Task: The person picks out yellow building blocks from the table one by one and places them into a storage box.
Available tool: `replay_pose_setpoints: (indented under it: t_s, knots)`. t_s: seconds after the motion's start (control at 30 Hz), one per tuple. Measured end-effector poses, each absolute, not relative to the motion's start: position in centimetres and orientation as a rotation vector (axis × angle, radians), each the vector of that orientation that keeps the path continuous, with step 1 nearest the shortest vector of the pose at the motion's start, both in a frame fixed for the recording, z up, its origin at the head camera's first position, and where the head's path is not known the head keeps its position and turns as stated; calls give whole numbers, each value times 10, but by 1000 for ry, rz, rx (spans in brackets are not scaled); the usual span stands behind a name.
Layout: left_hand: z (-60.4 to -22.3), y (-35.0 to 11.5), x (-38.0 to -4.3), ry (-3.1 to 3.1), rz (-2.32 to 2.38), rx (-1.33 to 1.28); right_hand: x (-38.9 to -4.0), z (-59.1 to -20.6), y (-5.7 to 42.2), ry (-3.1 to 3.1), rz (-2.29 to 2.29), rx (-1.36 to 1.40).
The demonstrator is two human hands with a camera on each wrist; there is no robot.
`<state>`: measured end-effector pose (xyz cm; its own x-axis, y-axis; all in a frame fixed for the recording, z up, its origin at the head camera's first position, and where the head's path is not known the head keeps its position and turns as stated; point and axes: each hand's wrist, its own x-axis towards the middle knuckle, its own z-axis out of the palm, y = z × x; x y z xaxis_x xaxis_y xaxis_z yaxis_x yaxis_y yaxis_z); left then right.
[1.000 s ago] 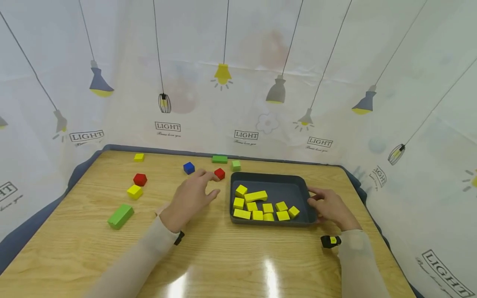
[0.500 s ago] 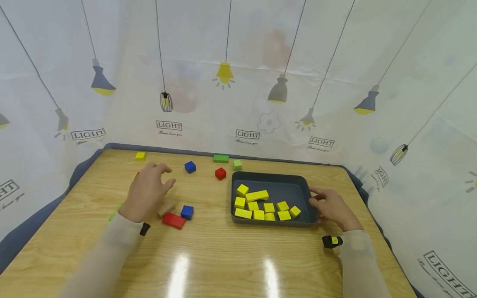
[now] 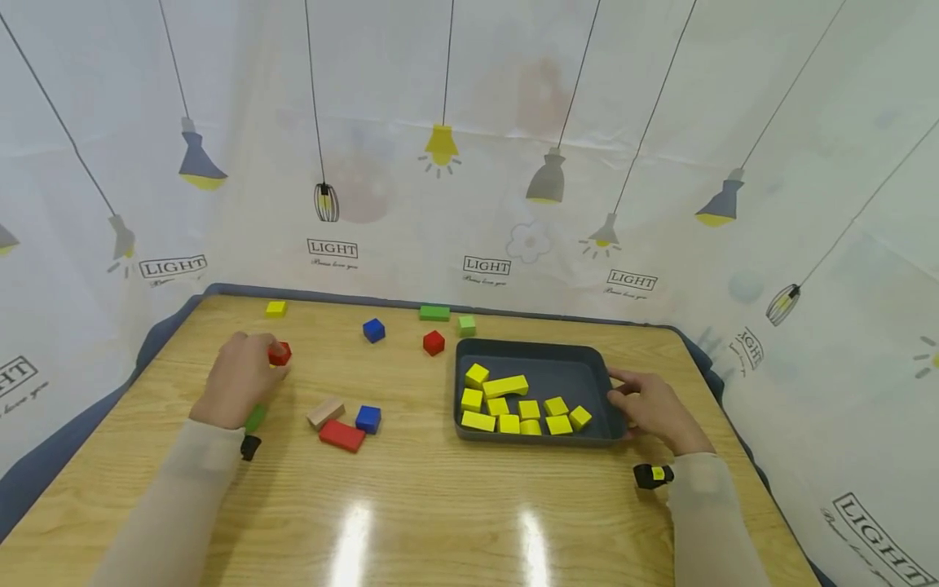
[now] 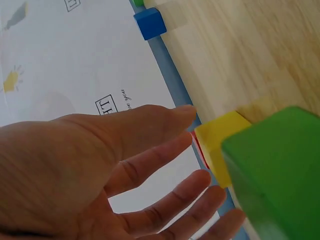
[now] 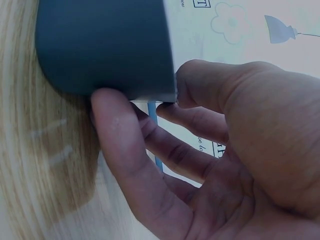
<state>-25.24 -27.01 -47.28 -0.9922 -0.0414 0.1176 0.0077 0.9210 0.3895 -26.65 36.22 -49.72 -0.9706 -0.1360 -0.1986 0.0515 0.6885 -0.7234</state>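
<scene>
My left hand (image 3: 238, 377) reaches over the left part of the table, beside a red block (image 3: 282, 354) and a yellow block (image 4: 220, 145). In the left wrist view its thumb and fingers are apart at the yellow block, holding nothing visible. The hand hides most of that block in the head view. Close to the wrist lies a green block (image 4: 280, 170). On the right, my right hand (image 3: 656, 410) grips the right end of a dark grey tray (image 5: 105, 50), thumb at the rim and other fingers lower. Several yellow blocks (image 3: 504, 386) lie in the tray.
Between hand and tray lie a wooden block (image 3: 325, 412), a flat red block (image 3: 341, 435) and a blue cube (image 3: 368, 419). Farther back are another blue cube (image 3: 374, 330), a red one (image 3: 434, 343), two green blocks (image 3: 434, 313) and a yellow block (image 3: 275, 309).
My left hand has moved left from near the tray, across the table, to the red and yellow blocks. The right hand keeps its hold on the tray.
</scene>
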Motion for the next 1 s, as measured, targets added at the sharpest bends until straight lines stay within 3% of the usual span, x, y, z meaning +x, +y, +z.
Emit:
replay_pose_setpoints:
  t_s: [1.0]
  knots:
    - [-476, -272, -257, -3027, -690, 40, -267, -496, 361, 2665, -1146, -50]
